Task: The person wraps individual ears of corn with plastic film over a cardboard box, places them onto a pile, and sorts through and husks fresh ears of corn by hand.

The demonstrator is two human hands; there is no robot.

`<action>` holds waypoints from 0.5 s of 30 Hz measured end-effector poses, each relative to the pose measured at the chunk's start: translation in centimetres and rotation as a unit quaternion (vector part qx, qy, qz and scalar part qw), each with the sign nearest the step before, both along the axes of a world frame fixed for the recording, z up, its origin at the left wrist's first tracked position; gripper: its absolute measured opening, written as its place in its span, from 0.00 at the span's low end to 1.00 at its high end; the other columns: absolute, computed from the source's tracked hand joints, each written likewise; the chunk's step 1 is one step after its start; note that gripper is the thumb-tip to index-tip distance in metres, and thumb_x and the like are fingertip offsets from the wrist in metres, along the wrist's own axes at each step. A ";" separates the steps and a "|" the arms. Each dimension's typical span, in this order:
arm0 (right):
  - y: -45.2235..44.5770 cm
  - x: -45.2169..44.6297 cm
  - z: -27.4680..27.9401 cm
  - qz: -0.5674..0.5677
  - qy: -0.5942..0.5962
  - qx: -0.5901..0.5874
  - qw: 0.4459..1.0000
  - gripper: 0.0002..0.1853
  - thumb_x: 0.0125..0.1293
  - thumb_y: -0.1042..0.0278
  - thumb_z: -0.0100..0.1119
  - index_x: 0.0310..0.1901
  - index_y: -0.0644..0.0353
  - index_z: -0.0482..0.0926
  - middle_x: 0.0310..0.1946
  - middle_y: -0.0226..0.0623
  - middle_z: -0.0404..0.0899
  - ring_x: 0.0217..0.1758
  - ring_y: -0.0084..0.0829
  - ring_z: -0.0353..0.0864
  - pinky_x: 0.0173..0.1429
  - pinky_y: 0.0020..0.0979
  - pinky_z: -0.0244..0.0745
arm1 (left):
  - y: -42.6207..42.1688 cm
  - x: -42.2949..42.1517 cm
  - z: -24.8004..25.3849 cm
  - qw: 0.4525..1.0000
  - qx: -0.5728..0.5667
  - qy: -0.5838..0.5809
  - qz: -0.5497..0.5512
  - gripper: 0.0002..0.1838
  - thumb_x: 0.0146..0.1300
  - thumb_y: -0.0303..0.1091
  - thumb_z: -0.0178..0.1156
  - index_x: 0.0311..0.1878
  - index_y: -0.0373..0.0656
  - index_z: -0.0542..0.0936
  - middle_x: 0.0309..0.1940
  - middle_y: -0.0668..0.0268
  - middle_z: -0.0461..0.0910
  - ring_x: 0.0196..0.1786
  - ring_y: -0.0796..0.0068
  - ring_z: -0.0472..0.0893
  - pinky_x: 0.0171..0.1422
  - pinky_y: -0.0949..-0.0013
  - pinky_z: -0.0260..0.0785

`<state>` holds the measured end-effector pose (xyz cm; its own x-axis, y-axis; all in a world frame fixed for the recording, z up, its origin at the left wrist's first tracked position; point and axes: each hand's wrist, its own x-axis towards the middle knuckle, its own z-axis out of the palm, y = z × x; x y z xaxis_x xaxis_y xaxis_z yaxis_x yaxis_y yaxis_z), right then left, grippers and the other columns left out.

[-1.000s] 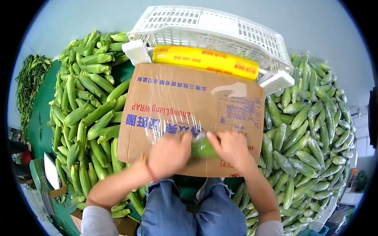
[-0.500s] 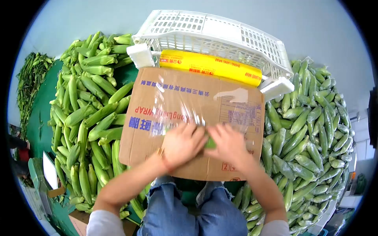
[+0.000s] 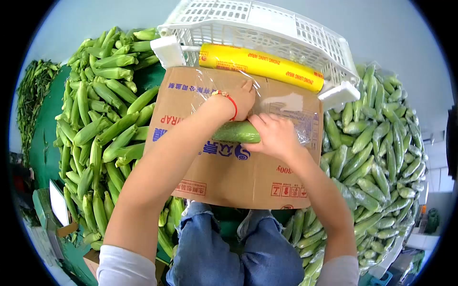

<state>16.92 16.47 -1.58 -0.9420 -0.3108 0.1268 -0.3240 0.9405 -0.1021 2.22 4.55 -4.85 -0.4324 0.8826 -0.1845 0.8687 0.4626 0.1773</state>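
A green ear of corn [image 3: 236,132] lies across the cardboard [image 3: 229,176], with clear film about it. My right hand [image 3: 273,134] is wrapped round the ear's right end. Farther up, my left hand [image 3: 244,99] is closed on the clear film, just below the yellow film roll [image 3: 262,63]; its fingertips are partly hidden. A red string bracelet circles my left wrist. Clear film stretches from the roll down over the printed cardboard.
Unwrapped corn [image 3: 100,119] is heaped at the left, film-wrapped corn [image 3: 377,152] at the right. A white plastic crate [image 3: 267,21] stands behind the roll, between two white foam blocks. A screen [image 3: 58,200] is at the lower left.
Both hands have moved up the cardboard with the ear. My left hand has left the ear and reached toward the roll, so more of the ear shows.
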 end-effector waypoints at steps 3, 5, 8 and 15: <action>-0.7 1.6 0.4 0.049 -0.029 -0.041 0.998 0.28 0.48 0.41 0.69 0.41 0.55 0.75 0.30 0.38 0.80 0.34 0.39 0.84 0.32 0.40 0.79 | -0.2 0.2 1.8 0.998 -0.033 -0.040 0.017 0.48 0.54 0.41 0.66 0.71 0.23 0.54 0.74 0.39 0.48 0.76 0.48 0.53 0.77 0.61 0.53; -1.4 4.7 1.8 0.102 -0.077 -0.011 0.992 0.26 0.47 0.43 0.70 0.42 0.52 0.76 0.31 0.36 0.80 0.33 0.36 0.84 0.29 0.37 0.77 | -0.1 0.4 1.7 0.998 -0.041 -0.045 0.024 0.49 0.55 0.42 0.67 0.71 0.25 0.53 0.75 0.41 0.47 0.77 0.49 0.53 0.77 0.61 0.53; -3.3 9.6 5.4 0.141 -0.318 -0.022 0.937 0.29 0.54 0.38 0.64 0.46 0.55 0.76 0.33 0.40 0.81 0.36 0.39 0.84 0.32 0.39 0.78 | -1.0 0.1 0.7 0.998 0.052 -0.044 0.008 0.44 0.55 0.43 0.67 0.69 0.27 0.61 0.72 0.43 0.57 0.74 0.48 0.60 0.75 0.61 0.58; 0.0 16.0 1.9 -0.249 -0.368 -0.553 0.705 0.34 0.64 0.38 0.56 0.57 0.64 0.71 0.39 0.50 0.82 0.38 0.41 0.85 0.42 0.38 0.81 | -7.3 10.6 4.9 0.875 0.483 -0.005 -0.028 0.24 0.58 0.38 0.60 0.60 0.45 0.77 0.63 0.58 0.75 0.68 0.58 0.71 0.70 0.55 0.63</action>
